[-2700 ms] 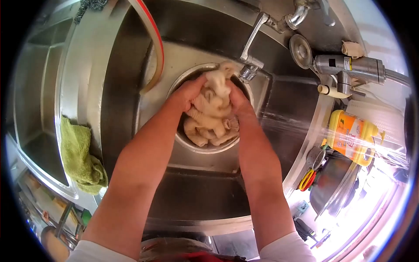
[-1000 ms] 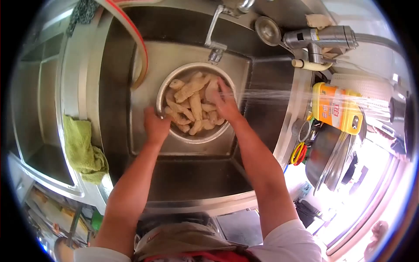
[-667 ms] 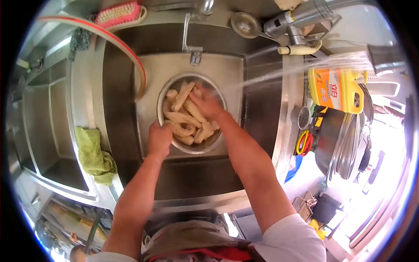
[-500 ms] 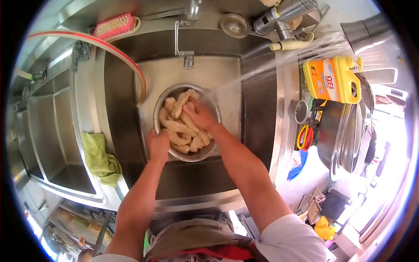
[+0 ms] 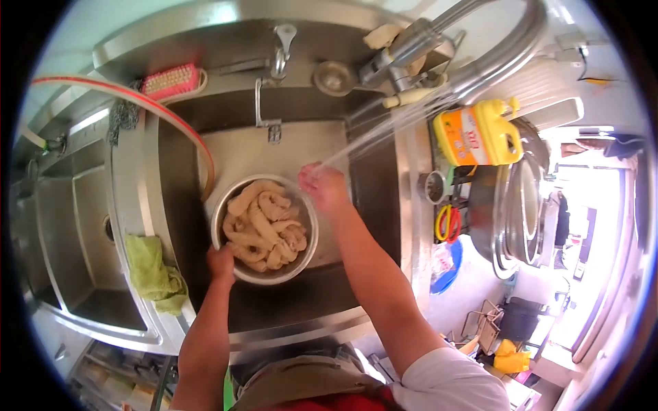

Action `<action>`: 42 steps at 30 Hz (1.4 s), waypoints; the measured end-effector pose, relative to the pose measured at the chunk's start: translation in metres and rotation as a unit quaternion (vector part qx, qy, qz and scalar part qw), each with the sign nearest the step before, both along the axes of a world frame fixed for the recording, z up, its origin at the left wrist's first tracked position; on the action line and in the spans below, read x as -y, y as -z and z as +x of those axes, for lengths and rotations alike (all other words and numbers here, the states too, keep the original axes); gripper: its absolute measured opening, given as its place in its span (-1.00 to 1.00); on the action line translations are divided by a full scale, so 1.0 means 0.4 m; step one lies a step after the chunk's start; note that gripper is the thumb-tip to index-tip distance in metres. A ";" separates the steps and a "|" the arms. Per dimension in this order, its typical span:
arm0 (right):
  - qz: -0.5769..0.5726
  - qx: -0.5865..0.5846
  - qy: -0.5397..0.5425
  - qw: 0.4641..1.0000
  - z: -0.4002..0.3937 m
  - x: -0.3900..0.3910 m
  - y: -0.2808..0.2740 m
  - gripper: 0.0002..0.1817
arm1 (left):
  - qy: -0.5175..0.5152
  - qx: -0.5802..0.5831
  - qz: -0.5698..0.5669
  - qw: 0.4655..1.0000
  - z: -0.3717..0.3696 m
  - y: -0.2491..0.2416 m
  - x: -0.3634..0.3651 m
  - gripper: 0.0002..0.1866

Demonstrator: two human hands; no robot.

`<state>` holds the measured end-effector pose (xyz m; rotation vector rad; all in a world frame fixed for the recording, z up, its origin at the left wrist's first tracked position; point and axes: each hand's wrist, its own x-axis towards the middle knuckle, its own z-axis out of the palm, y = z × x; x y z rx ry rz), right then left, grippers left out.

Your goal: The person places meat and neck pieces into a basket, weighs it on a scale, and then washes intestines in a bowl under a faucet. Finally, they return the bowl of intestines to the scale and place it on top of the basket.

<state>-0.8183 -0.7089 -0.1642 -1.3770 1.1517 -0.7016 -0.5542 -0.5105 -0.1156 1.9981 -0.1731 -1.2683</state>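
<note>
A round metal bowl (image 5: 312, 250) stands in the sink (image 5: 301, 144), holding pale, thick, folded lengths that look like intestines (image 5: 264, 226). My left hand (image 5: 221, 264) grips its near-left rim with the fingers wrapped round it. Up and to the right of the bowl, my right hand (image 5: 323, 185) is in a spray of water (image 5: 384, 130); nothing shows in its fingers, which the water partly blurs. The spray comes from a flexible metal tap (image 5: 473, 85) at the upper right.
A hose with a red stripe (image 5: 175, 116) curves into the sink's left side. A green cloth (image 5: 154, 274) hangs on the divider. A pink brush (image 5: 171, 81) lies on the back ledge. On the right stand a yellow detergent jug (image 5: 480, 133) and stacked metal pans (image 5: 510, 205).
My right hand has left the bowl's contents and is now in the spray beside it. My left hand still holds the rim. The camera view has shifted, and the tap shows more fully.
</note>
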 end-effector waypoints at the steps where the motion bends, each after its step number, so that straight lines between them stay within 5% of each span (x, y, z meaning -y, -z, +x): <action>1: 0.093 0.099 0.051 0.989 0.004 0.028 -0.019 -0.76 | -0.008 -0.012 -0.015 1.000 -0.005 0.003 0.000 -0.61; 3: 0.253 0.305 0.197 0.897 0.010 0.084 -0.054 -0.83 | 0.002 -0.019 -0.038 0.999 -0.006 0.021 -0.016 -0.59; 5: 0.399 0.468 0.217 0.758 0.008 0.122 -0.064 -0.86 | 0.030 -0.006 -0.054 0.998 -0.008 0.057 -0.030 -0.57; 6: 0.417 0.475 0.243 0.736 0.017 0.126 -0.104 -0.85 | 0.049 0.025 -0.075 0.996 -0.029 -0.023 -0.003 -0.54; 10: 0.446 0.495 0.320 0.674 0.072 0.097 -0.240 -0.82 | 0.173 0.134 0.080 0.972 -0.014 0.058 -0.045 -0.50; 11: 0.441 0.500 0.340 0.663 0.069 0.088 -0.249 -0.81 | 0.183 0.136 0.130 0.965 -0.024 -0.020 -0.011 -0.49; 12: 0.378 0.493 0.275 0.734 0.036 0.098 -0.177 -0.79 | 0.189 0.136 0.161 0.959 -0.038 -0.087 0.019 -0.47; 13: 0.382 0.503 0.278 0.724 0.032 0.091 -0.185 -0.80 | 0.196 0.132 0.151 0.960 -0.067 -0.149 0.057 -0.45; 15: 0.387 0.522 0.276 0.709 0.046 0.106 -0.244 -0.80 | 0.207 0.215 -0.053 0.953 -0.164 -0.191 0.134 -0.59; 18: 0.286 0.259 0.199 0.901 0.098 0.046 -0.342 -0.82 | 0.283 0.191 -0.249 0.906 -0.297 -0.227 0.348 -0.76; 20: 0.273 0.316 0.211 0.884 0.096 0.021 -0.329 -0.72 | 0.315 0.123 -0.253 0.906 -0.360 -0.215 0.486 -0.78; 23: 0.275 0.518 0.131 0.799 0.038 0.012 -0.333 -0.66 | 0.166 -0.241 -0.150 0.944 -0.431 -0.225 0.569 -0.73; 24: 0.272 0.602 0.086 0.746 0.020 0.010 -0.336 -0.65 | 0.151 -0.254 -0.135 0.946 -0.444 -0.226 0.579 -0.74; 25: 0.241 0.620 0.164 0.729 0.032 -0.005 -0.319 -0.65 | 0.136 -0.268 -0.120 0.946 -0.455 -0.230 0.589 -0.76; 27: 0.175 0.643 0.304 0.681 0.093 -0.034 -0.263 -0.64 | 0.237 0.014 -0.197 0.951 -0.480 -0.140 0.629 -0.82; 30: 0.289 0.445 0.348 0.773 0.128 -0.119 -0.325 -0.63 | 0.342 0.425 -0.258 0.797 -0.484 -0.037 0.644 -0.89; 33: 0.191 0.209 0.254 0.925 0.110 -0.111 -0.258 -0.56 | 0.489 0.310 -0.168 0.798 -0.434 -0.107 0.617 -0.77; 35: 0.043 0.117 0.195 0.973 0.082 -0.045 -0.201 -0.50 | 0.520 0.261 -0.136 0.802 -0.401 -0.122 0.599 -0.74; 36: 0.048 0.159 0.188 0.968 0.060 -0.002 -0.157 -0.49 | 0.526 0.243 -0.124 0.805 -0.391 -0.121 0.584 -0.71; 39: 0.197 0.372 0.199 0.885 -0.004 0.127 -0.005 -0.53 | 0.318 0.299 -0.370 0.820 -0.414 -0.109 0.482 -0.61; 42: 0.294 0.475 0.284 0.779 0.022 0.223 0.098 -0.67 | 0.179 0.028 -0.285 0.941 -0.450 -0.231 0.418 -0.53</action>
